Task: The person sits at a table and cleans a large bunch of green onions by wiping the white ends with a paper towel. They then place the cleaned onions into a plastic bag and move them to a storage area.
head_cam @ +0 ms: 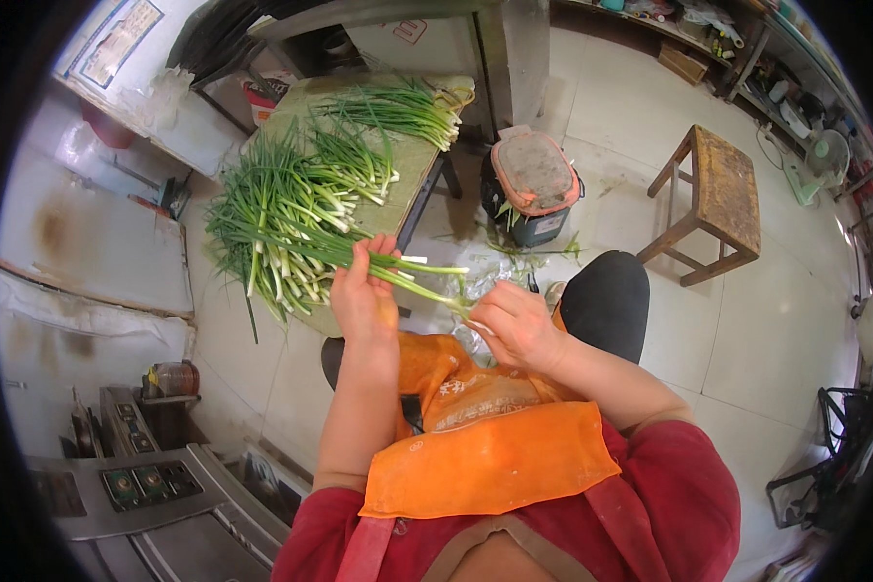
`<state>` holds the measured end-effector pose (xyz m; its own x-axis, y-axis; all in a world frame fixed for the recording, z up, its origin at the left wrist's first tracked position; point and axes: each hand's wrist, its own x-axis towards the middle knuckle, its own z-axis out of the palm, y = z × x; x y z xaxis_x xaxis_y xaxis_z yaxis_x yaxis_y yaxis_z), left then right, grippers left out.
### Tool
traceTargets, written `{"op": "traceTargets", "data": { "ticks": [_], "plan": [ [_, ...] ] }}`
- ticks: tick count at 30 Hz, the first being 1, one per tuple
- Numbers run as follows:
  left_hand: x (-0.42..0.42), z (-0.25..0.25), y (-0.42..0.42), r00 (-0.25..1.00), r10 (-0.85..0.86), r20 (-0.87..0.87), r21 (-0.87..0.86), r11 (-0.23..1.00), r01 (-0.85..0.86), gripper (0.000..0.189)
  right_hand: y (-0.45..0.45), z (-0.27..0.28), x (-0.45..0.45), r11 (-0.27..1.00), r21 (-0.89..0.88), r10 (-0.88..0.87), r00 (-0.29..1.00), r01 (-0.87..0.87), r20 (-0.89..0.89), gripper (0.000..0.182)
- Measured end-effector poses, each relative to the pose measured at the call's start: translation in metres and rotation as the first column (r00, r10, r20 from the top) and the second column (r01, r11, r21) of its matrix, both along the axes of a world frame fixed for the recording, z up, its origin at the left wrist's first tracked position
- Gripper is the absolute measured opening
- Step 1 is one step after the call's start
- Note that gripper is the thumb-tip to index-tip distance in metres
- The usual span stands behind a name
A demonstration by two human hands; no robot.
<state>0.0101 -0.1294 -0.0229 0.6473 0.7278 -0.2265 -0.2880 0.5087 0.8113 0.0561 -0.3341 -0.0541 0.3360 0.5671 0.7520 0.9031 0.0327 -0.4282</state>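
My left hand (367, 295) is closed around several green onions (422, 269), their white ends pointing right and their leaves trailing left over the heap. With its fingertips, my right hand (516, 324) pinches the root end of one green onion, where thin outer skin seems to be peeling back. A large loose pile of green onions (291, 211) covers the near side of a low table (389, 218). Behind it, on the same top, lies a neater bunch of green onions (407, 113) with white ends to the right. My right fingertips partly hide the pinched end.
A bin (535, 189) with a pinkish-rimmed lid stands right of the table, with green scraps (502, 244) on the floor nearby. Farther right is a wooden stool (713, 196). A metal cabinet (513, 65) rises behind the table. Kitchen equipment (145, 484) stands at lower left.
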Motion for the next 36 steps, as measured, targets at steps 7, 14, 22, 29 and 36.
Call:
{"op": "traceTargets", "data": {
  "ticks": [7,14,22,29,36],
  "plan": [
    [-0.001,0.008,0.027,0.994,0.085,0.072,0.032,0.996,-0.088,0.029,-0.058,-0.040,-0.001,0.889,-0.454,-0.153,0.971,0.054,-0.184,0.027],
    [0.003,0.007,0.007,0.999,-0.017,0.031,0.067,0.998,0.015,0.024,0.014,0.002,0.022,0.983,-0.183,-0.134,0.762,0.022,-0.633,0.049],
    [-0.022,-0.019,-0.009,0.977,-0.213,-0.024,-0.027,0.977,0.212,0.019,0.060,-0.004,0.019,0.755,-0.440,0.056,0.717,-0.486,-0.695,0.038],
    [-0.044,-0.017,0.066,0.951,0.213,0.222,0.026,0.974,-0.224,0.017,0.072,-0.023,0.104,0.746,-0.460,-0.004,0.687,-0.482,-0.727,0.029],
    [-0.025,-0.005,0.086,0.984,0.106,0.140,-0.131,0.987,-0.088,0.023,0.214,-0.033,0.206,0.742,-0.669,-0.505,0.682,0.030,-0.529,0.056]
  ]
}}
